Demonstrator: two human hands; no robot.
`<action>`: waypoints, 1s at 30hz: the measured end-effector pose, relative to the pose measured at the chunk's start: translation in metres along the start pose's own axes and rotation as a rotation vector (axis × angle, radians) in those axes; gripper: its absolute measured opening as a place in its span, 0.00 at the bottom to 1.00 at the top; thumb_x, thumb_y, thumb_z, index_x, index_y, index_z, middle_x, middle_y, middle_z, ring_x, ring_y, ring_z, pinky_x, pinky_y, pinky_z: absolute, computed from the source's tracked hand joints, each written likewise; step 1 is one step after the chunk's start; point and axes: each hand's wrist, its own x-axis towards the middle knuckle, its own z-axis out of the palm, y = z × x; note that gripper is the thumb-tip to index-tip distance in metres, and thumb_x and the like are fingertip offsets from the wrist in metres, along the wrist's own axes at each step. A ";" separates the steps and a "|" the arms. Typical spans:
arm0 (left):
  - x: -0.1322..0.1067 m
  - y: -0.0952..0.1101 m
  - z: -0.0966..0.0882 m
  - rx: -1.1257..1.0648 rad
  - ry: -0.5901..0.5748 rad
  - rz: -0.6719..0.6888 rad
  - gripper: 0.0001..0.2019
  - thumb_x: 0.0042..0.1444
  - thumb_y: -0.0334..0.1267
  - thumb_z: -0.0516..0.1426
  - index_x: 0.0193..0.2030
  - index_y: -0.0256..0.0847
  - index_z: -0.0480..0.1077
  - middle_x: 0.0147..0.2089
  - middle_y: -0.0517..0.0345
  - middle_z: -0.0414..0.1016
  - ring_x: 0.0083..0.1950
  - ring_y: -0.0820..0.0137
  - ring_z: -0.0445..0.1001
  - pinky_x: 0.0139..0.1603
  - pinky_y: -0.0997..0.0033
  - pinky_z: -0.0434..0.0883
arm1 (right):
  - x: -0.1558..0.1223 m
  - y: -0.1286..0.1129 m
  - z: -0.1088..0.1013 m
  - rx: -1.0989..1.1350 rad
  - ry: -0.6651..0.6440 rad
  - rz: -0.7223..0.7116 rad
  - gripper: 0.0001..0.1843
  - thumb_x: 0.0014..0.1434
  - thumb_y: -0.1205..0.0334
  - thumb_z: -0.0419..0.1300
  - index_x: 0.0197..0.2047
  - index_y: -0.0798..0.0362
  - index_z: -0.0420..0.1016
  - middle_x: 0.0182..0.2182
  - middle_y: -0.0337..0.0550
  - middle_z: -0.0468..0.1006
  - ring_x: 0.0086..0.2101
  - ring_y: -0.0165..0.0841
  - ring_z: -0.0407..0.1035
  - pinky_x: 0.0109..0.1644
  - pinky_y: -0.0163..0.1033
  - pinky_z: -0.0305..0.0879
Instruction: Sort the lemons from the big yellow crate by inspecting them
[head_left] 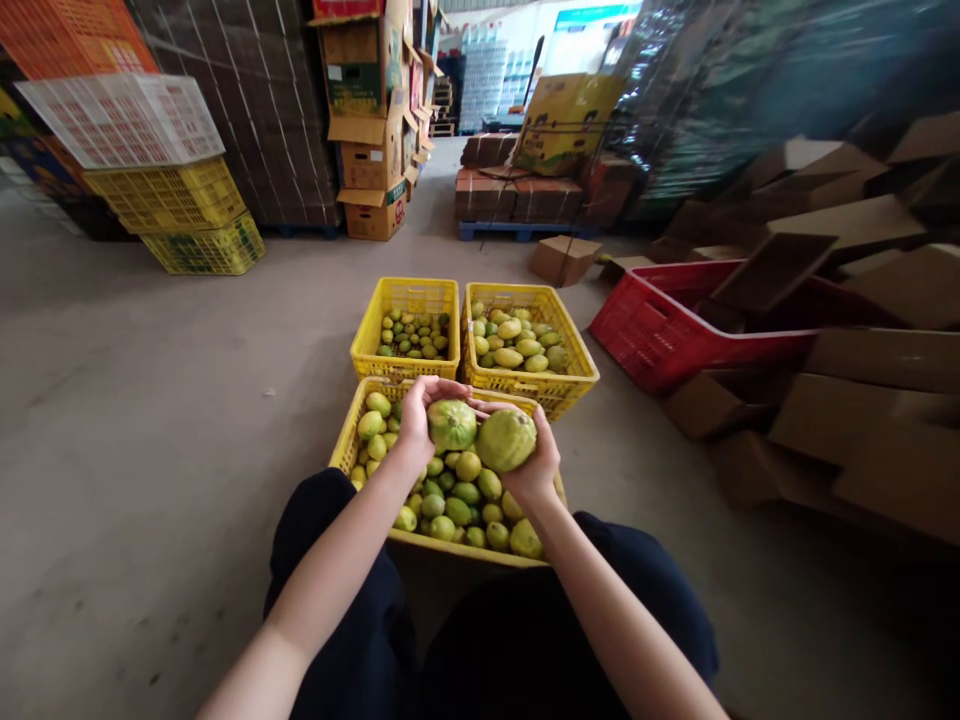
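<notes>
My left hand [415,415] is wrapped round a green round fruit [451,425], held above the near yellow crate [343,450]. My right hand [536,462] cups a larger yellow-green fruit [507,439] beside it; the two fruits nearly touch. The near crate below holds several green and yellow fruits [457,495]. Beyond it stand two more yellow crates side by side: the left one [407,296] with small green fruits, the right one [537,298] with larger yellowish fruits. My dark-trousered knees flank the near crate.
A red crate [660,345] with cardboard lies at the right among flattened cardboard boxes [847,400]. Stacked yellow, white and orange crates [172,195] stand at the far left. Cartons on a pallet [517,195] and stacked boxes [371,120] fill the back. Bare concrete floor lies to the left.
</notes>
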 end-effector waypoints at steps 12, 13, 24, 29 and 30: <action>0.011 -0.006 -0.009 -0.114 0.042 -0.186 0.16 0.56 0.44 0.50 0.30 0.39 0.76 0.38 0.47 0.83 0.51 0.57 0.79 0.51 0.60 0.74 | 0.013 0.002 0.006 0.152 0.079 0.082 0.24 0.52 0.35 0.58 0.31 0.48 0.79 0.36 0.44 0.84 0.47 0.43 0.76 0.58 0.48 0.70; 0.013 -0.008 -0.011 -0.131 0.047 -0.201 0.17 0.57 0.44 0.50 0.32 0.39 0.77 0.38 0.48 0.82 0.50 0.58 0.79 0.51 0.59 0.74 | 0.014 0.002 0.006 0.165 0.093 0.104 0.24 0.53 0.35 0.58 0.32 0.48 0.79 0.36 0.44 0.84 0.47 0.42 0.76 0.58 0.47 0.70; 0.019 -0.011 -0.013 -0.220 0.149 -0.306 0.13 0.57 0.44 0.51 0.36 0.43 0.74 0.41 0.49 0.80 0.50 0.56 0.77 0.52 0.55 0.73 | 0.022 0.003 -0.010 0.288 0.111 0.210 0.23 0.53 0.39 0.61 0.43 0.46 0.76 0.40 0.43 0.84 0.45 0.45 0.77 0.50 0.53 0.73; 0.018 -0.009 -0.007 -0.196 0.204 -0.326 0.14 0.59 0.47 0.49 0.35 0.43 0.72 0.39 0.48 0.80 0.49 0.56 0.77 0.50 0.55 0.74 | 0.027 0.006 -0.015 0.333 0.122 0.240 0.18 0.56 0.45 0.61 0.44 0.47 0.75 0.39 0.44 0.83 0.43 0.44 0.77 0.50 0.55 0.73; 0.018 -0.009 -0.006 -0.196 0.209 -0.326 0.14 0.59 0.46 0.49 0.35 0.42 0.72 0.39 0.48 0.80 0.50 0.56 0.77 0.50 0.56 0.74 | 0.027 0.007 -0.016 0.340 0.120 0.243 0.17 0.56 0.46 0.61 0.44 0.47 0.75 0.38 0.43 0.83 0.43 0.44 0.77 0.50 0.56 0.73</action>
